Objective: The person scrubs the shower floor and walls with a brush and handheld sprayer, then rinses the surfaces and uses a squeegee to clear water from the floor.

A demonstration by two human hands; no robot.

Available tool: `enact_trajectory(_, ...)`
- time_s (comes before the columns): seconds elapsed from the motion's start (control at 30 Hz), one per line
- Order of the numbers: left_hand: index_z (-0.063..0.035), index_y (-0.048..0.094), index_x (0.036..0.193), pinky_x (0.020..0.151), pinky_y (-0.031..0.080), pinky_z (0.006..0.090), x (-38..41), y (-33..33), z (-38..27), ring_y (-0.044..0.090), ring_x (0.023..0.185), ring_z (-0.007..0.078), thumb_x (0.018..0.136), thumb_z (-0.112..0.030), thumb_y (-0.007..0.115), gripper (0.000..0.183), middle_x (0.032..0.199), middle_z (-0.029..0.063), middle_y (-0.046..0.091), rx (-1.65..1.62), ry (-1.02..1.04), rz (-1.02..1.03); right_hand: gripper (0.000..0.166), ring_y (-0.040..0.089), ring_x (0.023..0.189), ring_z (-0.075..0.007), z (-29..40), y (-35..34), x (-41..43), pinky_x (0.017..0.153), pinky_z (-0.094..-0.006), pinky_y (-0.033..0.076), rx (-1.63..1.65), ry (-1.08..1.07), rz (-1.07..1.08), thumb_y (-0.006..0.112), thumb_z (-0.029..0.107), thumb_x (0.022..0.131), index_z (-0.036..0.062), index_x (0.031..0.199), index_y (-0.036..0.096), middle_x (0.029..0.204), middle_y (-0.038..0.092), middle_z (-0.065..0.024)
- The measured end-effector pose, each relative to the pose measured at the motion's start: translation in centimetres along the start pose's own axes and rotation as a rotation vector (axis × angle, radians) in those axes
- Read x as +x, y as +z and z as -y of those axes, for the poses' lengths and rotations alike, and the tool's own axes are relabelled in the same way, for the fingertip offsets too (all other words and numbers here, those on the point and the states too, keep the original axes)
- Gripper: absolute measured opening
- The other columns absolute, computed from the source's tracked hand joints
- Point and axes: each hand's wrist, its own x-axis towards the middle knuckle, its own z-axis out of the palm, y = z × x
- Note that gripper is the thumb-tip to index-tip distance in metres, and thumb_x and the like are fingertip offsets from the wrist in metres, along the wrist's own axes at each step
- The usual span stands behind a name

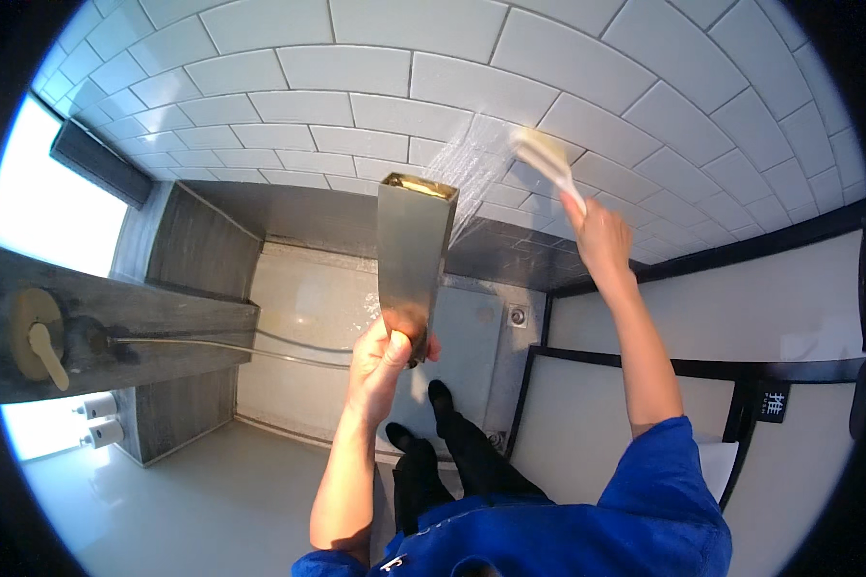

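My left hand (382, 364) grips the lower end of a flat, rectangular metal hand shower head (413, 249). Water spray (473, 169) leaves it toward the white subway-tile wall (469, 83). Up at the right, my right hand (605, 238) holds the pale handle of a scrubbing brush (545, 159), its head blurred and at or very close to the tiles. Whether the bristles touch the wall is hard to tell. A metal shower hose (238, 348) runs from the left toward my left hand.
A brass-toned mixer valve (40, 335) sits on the grey ledge at left, with two white dispensers (101, 420) below. Floor drains (517, 316) lie near the dark-framed glass panels (620, 389) at right. Beneath me is the wet shower floor (310, 303).
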Motion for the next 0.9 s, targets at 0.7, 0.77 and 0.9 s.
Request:
enact_trajectory(0.7,-0.0045,0.054,0.098,0.071,0.045,0.0293,-0.9,1.1,-1.9,0.055,0.078,0.0144,0.087,-0.043,0.054,0.041,0.083,0.005,0.057,0.064,0.011,0.047,0.06,0.059,0.068,-0.0411,2.3,-2.6,0.6,0.061,-0.0471,0.045,0.397,0.133,0.127,0.044,0.056,0.086,0.0009,0.076,0.065,0.07,0.06,-0.0242)
enact_trajectory(0.77,-0.0054,0.052,0.092,0.07,0.043,0.03,-0.8,1.7,-2.7,0.055,0.076,0.0165,0.087,-0.045,0.052,0.04,0.082,0.0079,0.057,0.067,0.012,-0.017,0.06,0.059,0.068,-0.0411,4.5,-5.7,2.2,0.061,-0.0469,0.045,0.55,0.135,0.053,0.045,0.056,0.085,0.0009,0.075,0.065,0.069,0.06,-0.0238)
enact_trajectory(0.9,-0.0036,0.052,0.095,0.073,0.046,0.032,-0.2,2.9,-2.3,0.057,0.078,0.0165,0.086,-0.044,0.054,0.041,0.085,0.0089,0.059,-0.001,0.026,0.021,0.062,0.056,0.06,-0.0365,-1.2,2.3,-1.0,0.057,-0.0443,0.042,0.307,0.133,0.147,0.044,0.058,0.085,0.0,0.071,0.061,0.06,0.056,-0.0195)
